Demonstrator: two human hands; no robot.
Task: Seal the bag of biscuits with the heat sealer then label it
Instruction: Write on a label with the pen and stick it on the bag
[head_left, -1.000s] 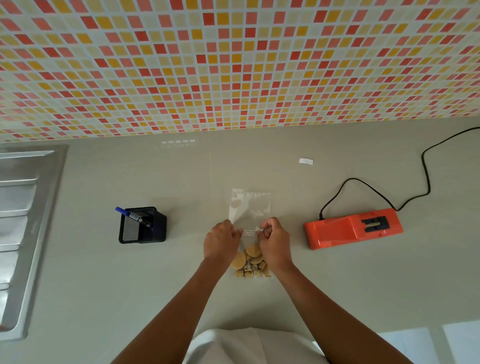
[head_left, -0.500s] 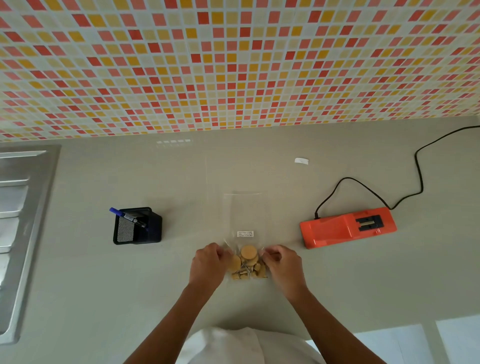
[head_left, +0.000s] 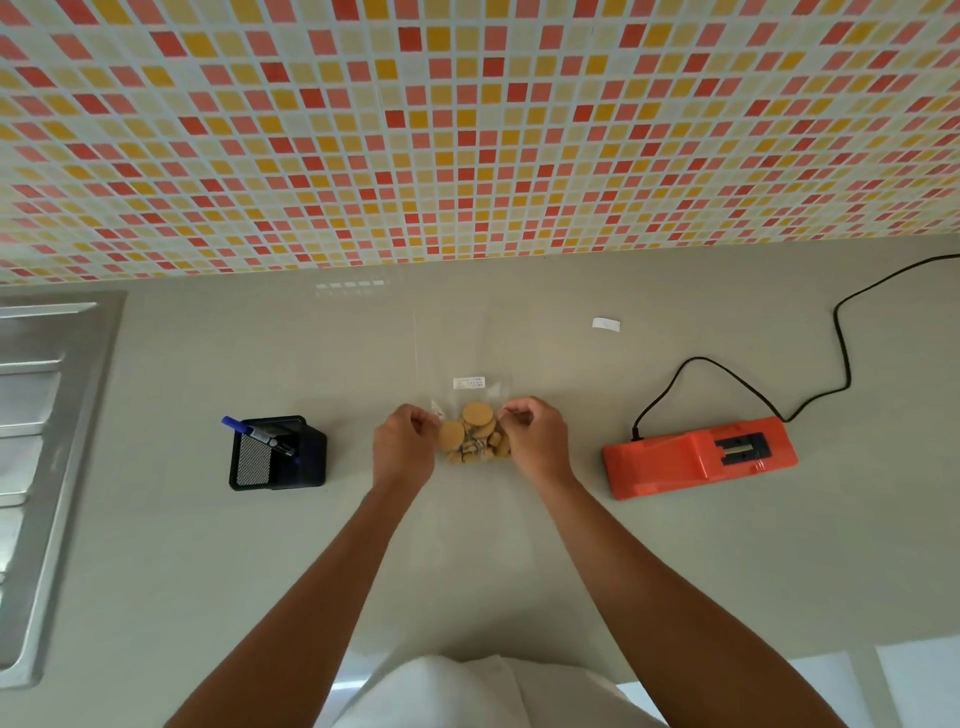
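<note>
A clear plastic bag of biscuits (head_left: 472, 434) lies on the grey counter in front of me, round tan biscuits bunched at its near end. A small white label (head_left: 468, 383) sits on the bag just above the biscuits. My left hand (head_left: 405, 449) pinches the bag's left side with curled fingers. At the bag's right side my right hand (head_left: 535, 441) pinches it the same way. The orange heat sealer (head_left: 698, 457) lies to the right, its black cord (head_left: 841, 364) running off to the far right.
A black mesh pen holder (head_left: 278, 454) with a blue marker (head_left: 254, 431) stands to the left. A steel sink drainer (head_left: 47, 415) fills the left edge. A small white paper strip (head_left: 605, 324) lies near the tiled wall. The counter's front edge is close to my body.
Both hands slid from the label area down to the biscuit end of the bag and now pinch its two sides. The label shows uncovered on the bag.
</note>
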